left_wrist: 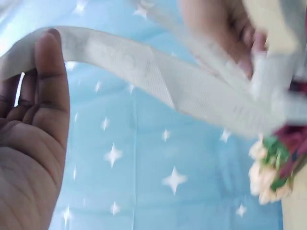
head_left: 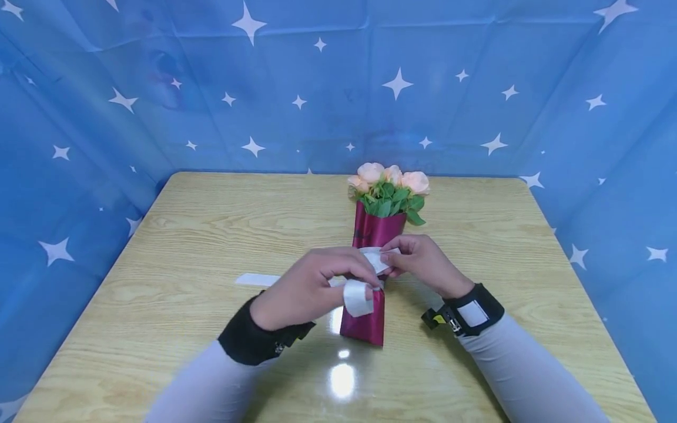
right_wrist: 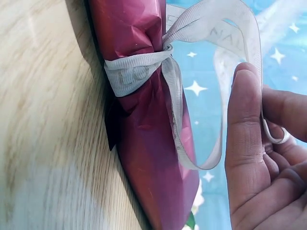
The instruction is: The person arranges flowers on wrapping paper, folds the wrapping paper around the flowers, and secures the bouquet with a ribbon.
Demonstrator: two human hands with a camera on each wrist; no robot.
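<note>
A bouquet of pale pink flowers [head_left: 415,182] with green leaves lies on the table, wrapped in shiny burgundy paper [head_left: 370,323]. Around its narrow waist runs a whitish ribbon [right_wrist: 127,76], crossed at the front with loose lengths rising from it. My left hand [head_left: 317,282] holds one length, which curls over the thumb [left_wrist: 50,72] and hangs as a loop in the head view. Between thumb and fingers, my right hand [head_left: 425,264] pinches another part of the ribbon, bent into a loop in the right wrist view. Both hands are just above the bouquet's waist.
A pale strip [head_left: 257,279] lies flat on the wood-grain table [head_left: 211,223], left of the bouquet and partly behind my left hand. Blue cloth [head_left: 296,70] with white stars surrounds the table at the back and sides.
</note>
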